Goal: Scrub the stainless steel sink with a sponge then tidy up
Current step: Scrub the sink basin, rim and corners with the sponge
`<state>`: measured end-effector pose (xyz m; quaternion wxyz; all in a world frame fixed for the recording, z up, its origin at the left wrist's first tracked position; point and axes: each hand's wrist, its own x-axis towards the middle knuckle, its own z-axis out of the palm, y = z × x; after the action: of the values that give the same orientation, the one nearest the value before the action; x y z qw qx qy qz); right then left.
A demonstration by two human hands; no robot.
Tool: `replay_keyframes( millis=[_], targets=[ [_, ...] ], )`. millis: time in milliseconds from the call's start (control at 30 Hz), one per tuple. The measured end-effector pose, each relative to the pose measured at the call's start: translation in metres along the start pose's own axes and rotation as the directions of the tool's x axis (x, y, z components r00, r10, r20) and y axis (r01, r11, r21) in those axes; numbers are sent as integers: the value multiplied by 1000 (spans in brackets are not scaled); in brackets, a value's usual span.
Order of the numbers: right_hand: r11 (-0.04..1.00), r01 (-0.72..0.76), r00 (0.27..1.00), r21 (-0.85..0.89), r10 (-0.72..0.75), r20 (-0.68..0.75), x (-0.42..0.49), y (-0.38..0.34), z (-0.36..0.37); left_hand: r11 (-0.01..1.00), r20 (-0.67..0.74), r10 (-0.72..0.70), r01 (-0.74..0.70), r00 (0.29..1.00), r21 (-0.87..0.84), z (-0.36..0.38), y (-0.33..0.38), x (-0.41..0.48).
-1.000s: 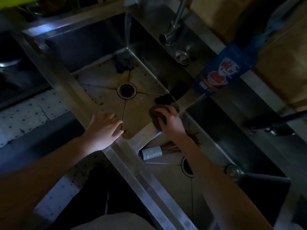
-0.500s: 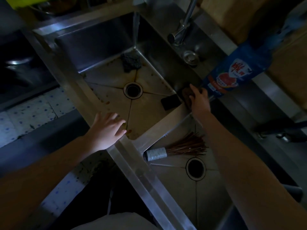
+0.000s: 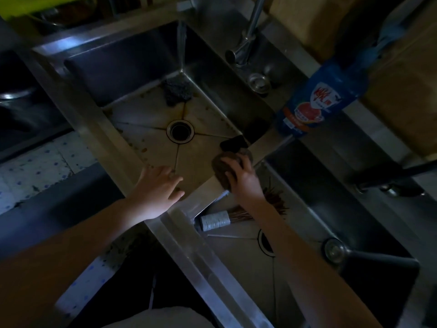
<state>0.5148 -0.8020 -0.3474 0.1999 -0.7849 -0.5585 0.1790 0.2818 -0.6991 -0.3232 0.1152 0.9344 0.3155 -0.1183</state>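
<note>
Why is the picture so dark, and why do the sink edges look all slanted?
In the head view, the room is dim, so corners and the right basin go almost black; light falls mostly on the left hand, the right hand on the sponge, and the left basin. The wide-angle lens bends and tilts straight edges. The blue bottle looks slightly blurred.

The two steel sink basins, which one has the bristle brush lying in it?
The nearer basin, under the right forearm: the brown bristle brush with a grey wrapped handle lies there. The farther basin holds a dark scouring pad instead.
</note>
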Motion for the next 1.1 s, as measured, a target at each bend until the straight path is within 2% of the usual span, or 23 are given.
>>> replay_keyframes(
  millis=[200, 300, 400, 500, 633, 867, 1100],
  targets=[
    [995, 38, 999, -88, -37, 13, 12, 22, -8, 1000, -26, 1, -1, 1000, 14, 2, 9, 9],
    [992, -108, 991, -70, 102, -83, 37, 43, -28, 1000, -70, -3, 3, 998, 0, -2, 8, 7],
    [971, -238, 968, -18, 235, -82, 66, 62, -51, 1000, -86, -17, 17, 996, 3, -5, 5, 3],
    [952, -291, 953, 94, 297, -54, 91, 72, -64, 999, -101, -33, 34, 994, 10, -8, 1, -2],
    [929, -334, 936, 161, 347, -63, 97, 68, -68, 998, -86, -45, 47, 995, 28, -12, -10, -5],
    [965, -213, 974, 154, 223, -48, 40, 9, -32, 998, -83, -55, 56, 995, 15, -12, -33, -4],
    [995, -84, 991, 51, 78, 110, -13, -71, 15, 999, -45, -36, 36, 998, 3, -15, -63, -1]
  ],
)
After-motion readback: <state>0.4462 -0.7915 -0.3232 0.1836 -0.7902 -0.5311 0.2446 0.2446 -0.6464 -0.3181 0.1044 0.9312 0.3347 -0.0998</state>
